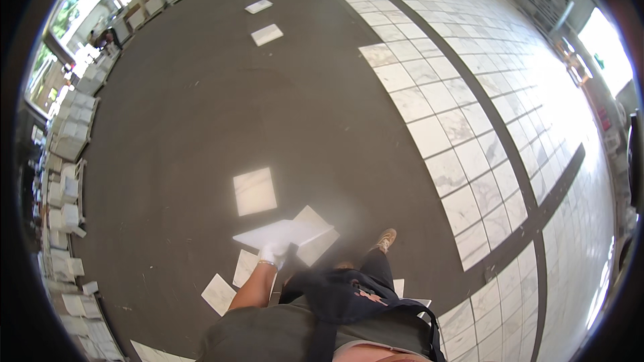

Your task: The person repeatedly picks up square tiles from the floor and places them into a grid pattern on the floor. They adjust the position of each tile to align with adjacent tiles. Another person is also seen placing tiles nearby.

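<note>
My left hand (270, 253), in a white glove, is closed on the near edge of a white marble tile (258, 235). This tile looks tilted and overlaps another pale tile (318, 240) on its right; glare blurs the border between them. Beyond the held tile, a square marble tile (255, 192) lies flat on the dark floor. Beside my left forearm are two more loose tiles, one close to the wrist (245, 267) and one farther left (219, 294). My right hand does not show.
Rows of white marble tiles (429, 135) cover the right side, split by dark strips (493, 110). Stacks of tiles (70, 135) line the left edge. Two loose tiles lie far ahead, the nearer one pale (267, 35). A person (107, 40) is at the far left.
</note>
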The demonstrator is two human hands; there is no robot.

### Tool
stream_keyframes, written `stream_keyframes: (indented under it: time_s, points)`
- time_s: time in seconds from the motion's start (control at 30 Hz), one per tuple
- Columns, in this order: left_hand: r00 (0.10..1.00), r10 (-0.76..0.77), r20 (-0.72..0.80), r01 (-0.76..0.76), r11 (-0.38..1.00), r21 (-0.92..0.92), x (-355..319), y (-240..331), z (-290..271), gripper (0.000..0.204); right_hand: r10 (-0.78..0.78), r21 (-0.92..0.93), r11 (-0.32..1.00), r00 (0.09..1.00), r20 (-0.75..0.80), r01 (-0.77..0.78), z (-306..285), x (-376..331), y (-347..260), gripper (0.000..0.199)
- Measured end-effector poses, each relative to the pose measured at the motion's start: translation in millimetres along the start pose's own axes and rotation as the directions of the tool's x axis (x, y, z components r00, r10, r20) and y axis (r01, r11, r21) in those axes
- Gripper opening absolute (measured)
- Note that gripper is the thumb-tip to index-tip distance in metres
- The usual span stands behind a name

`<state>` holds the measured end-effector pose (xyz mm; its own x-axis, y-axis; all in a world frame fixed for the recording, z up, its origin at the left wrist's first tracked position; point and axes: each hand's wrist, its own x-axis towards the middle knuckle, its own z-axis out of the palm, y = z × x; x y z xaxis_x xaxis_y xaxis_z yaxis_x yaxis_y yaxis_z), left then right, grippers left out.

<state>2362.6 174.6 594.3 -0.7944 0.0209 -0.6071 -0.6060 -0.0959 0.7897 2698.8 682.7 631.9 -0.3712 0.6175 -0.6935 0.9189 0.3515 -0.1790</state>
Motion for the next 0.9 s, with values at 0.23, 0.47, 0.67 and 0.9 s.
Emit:
stream_keyframes:
  time_s: [0.23, 0.47, 0.67, 0.9]
  points:
    - [0.866, -0.435, -0.247, 0.08, 0.608, -0.79, 29.8, -21.4, 42.0, 0.029, -0.098, -0.192, 0.974, 0.987, 0.124, 0.121, -34.9, 151.3, -3.8, 0.04]
    - [0.883, -0.257, -0.393, -0.08, 0.742, -0.666, 16.2, -21.4, 72.0, 0.04, -0.3, -0.381, 0.864, 0.944, 0.137, 0.33, -131.9, 256.0, -88.0, 0.035]
    - [0.731, -0.545, -0.41, -0.109, 0.499, -0.86, 53.7, -9.7, 61.7, 0.042, -0.271, -0.636, 0.692, 0.939, 0.211, 0.342, -218.5, 305.0, -276.5, 0.032]
    - [0.772, -0.526, -0.356, -0.111, 0.441, -0.891, 180.2, 100.2, 44.1, 0.039, -0.239, -0.592, 0.752, 0.957, 0.163, 0.289, -239.5, 328.2, -453.4, 0.034]
